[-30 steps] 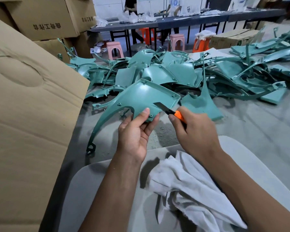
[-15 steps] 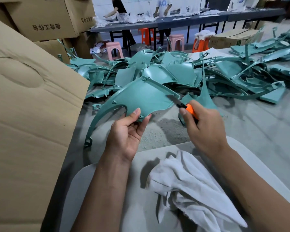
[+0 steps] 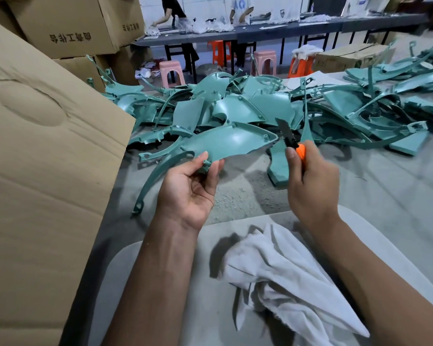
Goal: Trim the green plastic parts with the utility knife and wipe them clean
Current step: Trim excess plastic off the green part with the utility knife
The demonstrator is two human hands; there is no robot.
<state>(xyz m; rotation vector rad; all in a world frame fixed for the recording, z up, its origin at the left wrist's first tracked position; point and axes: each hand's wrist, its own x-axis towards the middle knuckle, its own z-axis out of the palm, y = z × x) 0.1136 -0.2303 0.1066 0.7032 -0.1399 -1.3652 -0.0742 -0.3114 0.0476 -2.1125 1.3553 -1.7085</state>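
My left hand (image 3: 188,188) pinches the near edge of a curved green plastic part (image 3: 230,141), lifted above the grey table; its long thin arm curves down to the left. My right hand (image 3: 310,186) grips an orange-handled utility knife (image 3: 289,136) with the dark blade extended upward, its tip just right of the part's right corner and not clearly touching it. A crumpled white cloth (image 3: 280,278) lies on a light board in front of me, under my forearms.
A heap of green plastic parts (image 3: 260,106) covers the table (image 3: 385,196) behind my hands. A large cardboard flap (image 3: 40,171) stands at the left, with stacked cartons (image 3: 70,26) behind it. People work at a far table with stools nearby.
The knife has travelled right along the part's near edge and come off past its right corner. My left hand has shifted its hold left, and the part now lies flatter.
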